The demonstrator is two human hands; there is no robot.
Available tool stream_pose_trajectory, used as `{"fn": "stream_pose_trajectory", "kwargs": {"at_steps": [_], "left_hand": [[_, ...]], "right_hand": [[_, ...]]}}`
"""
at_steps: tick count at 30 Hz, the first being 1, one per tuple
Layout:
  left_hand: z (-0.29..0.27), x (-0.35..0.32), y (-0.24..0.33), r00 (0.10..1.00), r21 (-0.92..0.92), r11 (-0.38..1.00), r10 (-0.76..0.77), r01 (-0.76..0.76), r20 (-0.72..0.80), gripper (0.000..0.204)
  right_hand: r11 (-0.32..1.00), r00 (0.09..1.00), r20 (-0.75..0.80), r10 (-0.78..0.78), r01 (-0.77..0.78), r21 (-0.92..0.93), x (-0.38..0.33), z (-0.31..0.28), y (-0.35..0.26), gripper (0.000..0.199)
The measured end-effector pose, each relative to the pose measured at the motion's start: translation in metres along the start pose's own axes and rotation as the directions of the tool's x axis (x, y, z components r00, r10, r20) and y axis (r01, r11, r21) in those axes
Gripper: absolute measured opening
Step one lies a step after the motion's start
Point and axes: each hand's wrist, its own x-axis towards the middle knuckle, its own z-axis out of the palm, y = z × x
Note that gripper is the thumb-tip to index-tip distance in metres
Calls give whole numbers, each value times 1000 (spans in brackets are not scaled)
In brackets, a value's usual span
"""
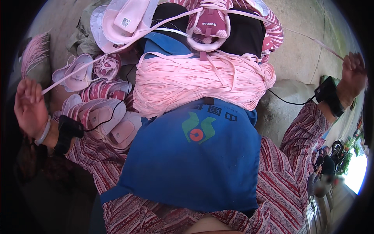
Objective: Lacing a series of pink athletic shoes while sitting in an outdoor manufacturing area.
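A pink and dark-red shoe upper [210, 26] sits at the top middle, over my black-clad knees. A pink shoelace [175, 17] runs through it and stretches out to both sides. My left hand [31, 107], raised far to the left, is closed on one end of the lace. Out at the far right, my right hand [352, 76] grips the other end with its fingers curled. Across my lap, just below the upper, lies a thick bundle of pink laces [202, 80] on a blue apron [187, 167].
Several pink and white shoe uppers [113, 119] are heaped at the left, with more at the top. A tuft of pink laces [36, 54] hangs at the far left. Stuffed sacks [284, 103] stand at the right. Black cables [288, 102] run from both wrist devices.
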Motion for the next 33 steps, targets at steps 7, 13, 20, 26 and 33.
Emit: {"fn": "stream_pose_trajectory", "kwargs": {"at_steps": [7, 13, 20, 26, 33], "left_hand": [[173, 11, -122, 905, 540, 829, -110, -145, 411, 29], [224, 22, -178, 761, 572, 819, -405, 55, 507, 30], [237, 19, -200, 817, 584, 808, -287, -74, 501, 20], [240, 20, -203, 832, 699, 570, -48, -431, 552, 17], [244, 18, -210, 793, 707, 383, 135, -594, 593, 12]], "right_hand": [[704, 742, 95, 664, -577, -414, -79, 166, 164, 40], [578, 610, -31, 791, -731, 361, -85, 184, 217, 24], [388, 591, 72, 804, -612, 689, -75, 195, 250, 23], [447, 566, 6, 824, -658, 606, -73, 188, 247, 25], [471, 559, -7, 829, -691, 548, -75, 188, 246, 26]]}}
